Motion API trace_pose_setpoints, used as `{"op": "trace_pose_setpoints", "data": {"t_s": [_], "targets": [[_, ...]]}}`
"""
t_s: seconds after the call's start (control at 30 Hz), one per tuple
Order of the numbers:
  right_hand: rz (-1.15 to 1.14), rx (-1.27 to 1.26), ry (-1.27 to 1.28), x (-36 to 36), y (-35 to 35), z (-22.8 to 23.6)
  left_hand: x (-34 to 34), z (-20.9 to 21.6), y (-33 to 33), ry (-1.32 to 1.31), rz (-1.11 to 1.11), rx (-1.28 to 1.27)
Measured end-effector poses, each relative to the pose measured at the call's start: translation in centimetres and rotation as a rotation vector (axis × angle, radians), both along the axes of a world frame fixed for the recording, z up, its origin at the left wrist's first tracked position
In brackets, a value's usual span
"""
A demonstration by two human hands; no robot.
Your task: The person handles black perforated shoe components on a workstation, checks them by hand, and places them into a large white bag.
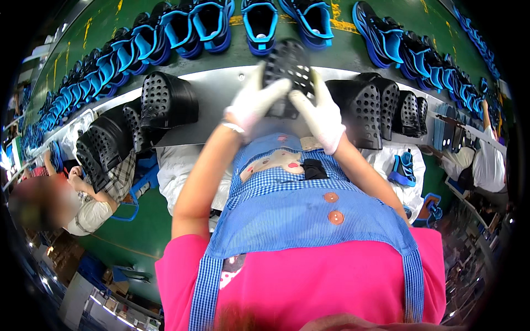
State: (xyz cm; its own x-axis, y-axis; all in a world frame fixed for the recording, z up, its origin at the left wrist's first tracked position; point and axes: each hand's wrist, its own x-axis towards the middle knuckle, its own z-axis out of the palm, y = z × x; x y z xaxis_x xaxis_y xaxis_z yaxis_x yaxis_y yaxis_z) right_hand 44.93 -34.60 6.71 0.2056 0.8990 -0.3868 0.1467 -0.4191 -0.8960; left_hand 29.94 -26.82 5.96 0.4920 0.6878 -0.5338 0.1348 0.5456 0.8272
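Observation:
Both hands wear white gloves. Between them, above the metal bench, is a black shoe-shaped piece [288,62] full of round holes, blurred by motion. My left hand [251,98] grips its left side, the thumb pressed on the near face. My right hand [321,115] holds the right side, its thumb also against the piece; the other fingers are partly hidden behind it. Similar black perforated pieces [165,102] stand in a stack to the left of my hands. More of these black pieces [361,110] stand close by on the right.
A metal bench [215,91] runs across in front of me. Beyond it, rows of black-and-blue shoes [259,25] rest on a green surface. White bags [179,171] hang below the bench edge. One person [94,204] sits at left; another person [486,160] is at far right.

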Motion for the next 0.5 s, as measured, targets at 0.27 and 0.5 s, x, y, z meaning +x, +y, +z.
{"op": "trace_pose_setpoints", "data": {"t_s": [0.27,0.5], "targets": [[-0.172,-0.218,-0.370,0.2,-3.9,-8.7,4.1,-9.1,-4.3,0.303,-0.076,-0.166],[0.006,-0.069,-0.549,0.1,-3.4,-9.9,3.0,-7.6,-5.3,0.671,-0.226,0.396]]}}
